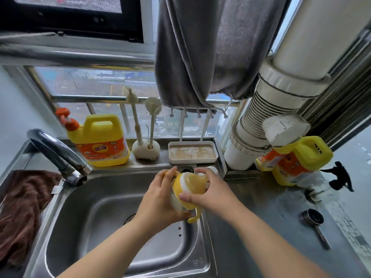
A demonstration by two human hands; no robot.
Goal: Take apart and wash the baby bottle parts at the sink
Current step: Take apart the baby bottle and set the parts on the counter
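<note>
Over the steel sink (84,227), going left to right, a brown cloth (22,209) lies draped on the left rim and the faucet (58,155) arches toward the basin with no water visibly running from it. Behind it on the ledge stand a yellow detergent jug (102,141), two bottle brushes in a holder (145,148), and a white drying tray (192,152) that holds no washed parts.

Above the right side of the basin, the left hand (160,201) wraps the lower body of the baby bottle (186,189), fingers curled around it from the left. The right hand (210,191) closes over the clear cap (193,182) and yellow collar, thumb in front and fingers curled behind the top, as if to twist or pull it off. A yellow handle hangs below the collar. The bottle looks fully assembled and tilted, its top pointing away from the person.

Farther right on the counter, another yellow jug (297,159) stands against the white pipe (267,121), and a metal scoop (313,219) lies near the edge.

My judgement: the task is at its very start. Disassembly is only beginning; nothing appears separated, soaped or rinsed. Removing cap, collar, teat and handles, scrubbing with brush and detergent, and rinsing all remain.
</note>
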